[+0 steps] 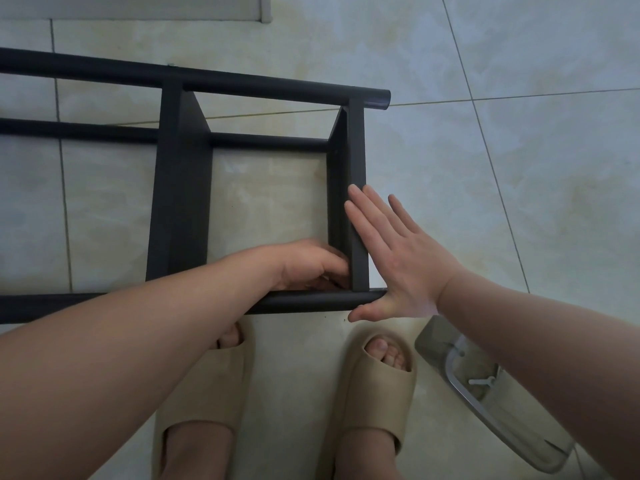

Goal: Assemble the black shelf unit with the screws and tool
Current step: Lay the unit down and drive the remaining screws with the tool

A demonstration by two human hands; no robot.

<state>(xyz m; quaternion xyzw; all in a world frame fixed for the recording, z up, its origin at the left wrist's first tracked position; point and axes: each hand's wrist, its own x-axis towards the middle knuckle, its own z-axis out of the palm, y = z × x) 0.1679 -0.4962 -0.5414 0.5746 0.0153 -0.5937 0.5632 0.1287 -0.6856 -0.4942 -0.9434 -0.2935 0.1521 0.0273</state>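
While the black shelf unit (pixel 180 202) lies sideways on the floor (pixel 485 168) at 11 o'clock | my right hand (pixel 398 265) flat, bracing the end panel (pixel 356 150) | left hand (pixel 311 265) curled in the inner corner, grip unclear | likely seating a screw; next: keep holes aligned.

The shelf unit (pixel 180 202) hides the fingertips of the left hand (pixel 308 265).

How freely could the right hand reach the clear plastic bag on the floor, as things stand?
Probably yes, freely. The right hand lies flat and empty against the shelf's end panel, and the clear plastic bag lies on the floor just below that forearm, with nothing between them.
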